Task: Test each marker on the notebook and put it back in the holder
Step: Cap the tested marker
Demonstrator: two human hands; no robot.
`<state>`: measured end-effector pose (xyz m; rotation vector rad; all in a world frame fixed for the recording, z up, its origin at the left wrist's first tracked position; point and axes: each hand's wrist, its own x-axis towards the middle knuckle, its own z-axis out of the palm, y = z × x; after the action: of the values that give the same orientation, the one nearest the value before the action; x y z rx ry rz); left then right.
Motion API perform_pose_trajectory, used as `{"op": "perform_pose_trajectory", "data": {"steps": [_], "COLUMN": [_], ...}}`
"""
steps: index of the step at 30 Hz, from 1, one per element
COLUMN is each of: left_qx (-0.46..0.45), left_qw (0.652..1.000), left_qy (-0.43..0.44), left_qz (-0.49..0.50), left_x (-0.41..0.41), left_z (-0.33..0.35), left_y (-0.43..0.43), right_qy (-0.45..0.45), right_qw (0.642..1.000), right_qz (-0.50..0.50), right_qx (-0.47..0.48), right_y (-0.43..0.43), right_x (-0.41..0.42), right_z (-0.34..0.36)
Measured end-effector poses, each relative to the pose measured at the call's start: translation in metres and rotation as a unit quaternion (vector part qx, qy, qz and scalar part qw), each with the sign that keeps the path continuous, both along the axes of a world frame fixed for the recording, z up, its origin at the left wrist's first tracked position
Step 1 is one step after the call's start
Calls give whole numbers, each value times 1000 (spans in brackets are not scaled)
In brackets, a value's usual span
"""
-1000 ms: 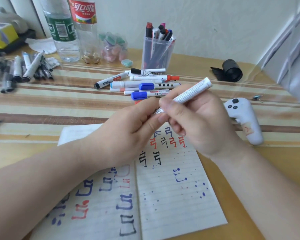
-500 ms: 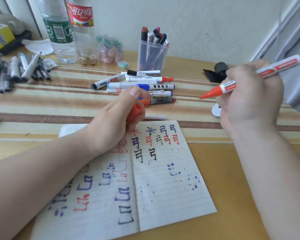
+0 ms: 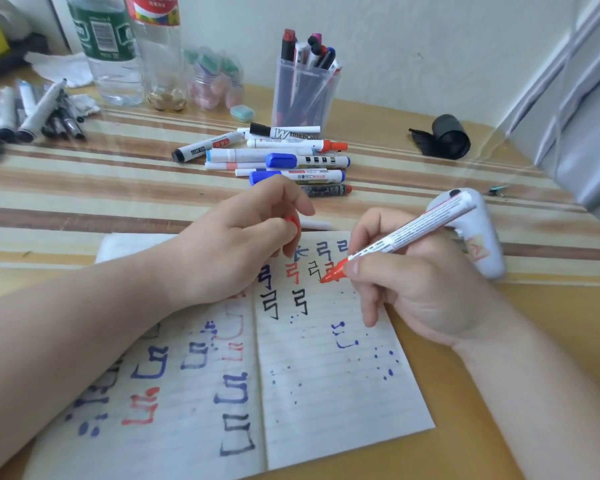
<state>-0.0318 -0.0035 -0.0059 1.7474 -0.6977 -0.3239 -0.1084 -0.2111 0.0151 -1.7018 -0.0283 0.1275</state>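
**Red marker tip on the page, cap in the other hand**

The right hand [image 3: 430, 292] pinches the red marker [image 3: 406, 233] between thumb and forefinger close to the nib. The barrel slants up toward 2 o'clock, and the nib touches the right page of the notebook [image 3: 326, 375] near its top edge, beside red and black test strokes.

The left hand [image 3: 243, 244] rests on the top of the left page with its fingers curled round the red cap [image 3: 293, 223], which shows only in part.

The notebook lies open on the bench [image 3: 465, 410] and fills the view from centre to 6 o'clock. Both pages carry blue, red and black marks.

The holder [image 3: 303, 95], a clear cup, stands upright at 12 o'clock with several markers in it. Just in front of it lies a heap of loose markers [image 3: 291, 161], capped in black, blue and red.

A white handheld device [image 3: 478, 237] lies at 3 o'clock, just behind the right hand. A black roll [image 3: 447, 136] is at 2 o'clock, two plastic bottles [image 3: 118, 57] at 11 o'clock, and a row of dark markers [image 3: 32, 116] at 10 o'clock.
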Motion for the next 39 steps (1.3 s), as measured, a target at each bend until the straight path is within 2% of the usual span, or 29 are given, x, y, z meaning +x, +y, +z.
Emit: {"op": "perform_pose_trajectory", "data": {"steps": [8, 13, 17, 27, 39], "left_qx": [36, 52, 62, 69, 67], "left_qw": [999, 998, 996, 996, 996], "left_qy": [-26, -37, -44, -39, -38], "left_qz": [-15, -24, -37, -38, -41], "left_x": [0, -2, -3, -4, -4], "left_z": [-2, -1, -1, 0, 0], "left_y": [-1, -3, -4, -4, -5], "right_qy": [16, -38, -49, -18, -30], "right_qw": [999, 998, 999, 994, 993], "right_qz": [35, 25, 1, 6, 5], "right_qx": [-27, -52, -21, -105, -116], "right_y": [-8, -8, -8, -6, -6], "right_x": [3, 2, 1, 4, 5], "right_z": [-3, -3, -2, -7, -12]}}
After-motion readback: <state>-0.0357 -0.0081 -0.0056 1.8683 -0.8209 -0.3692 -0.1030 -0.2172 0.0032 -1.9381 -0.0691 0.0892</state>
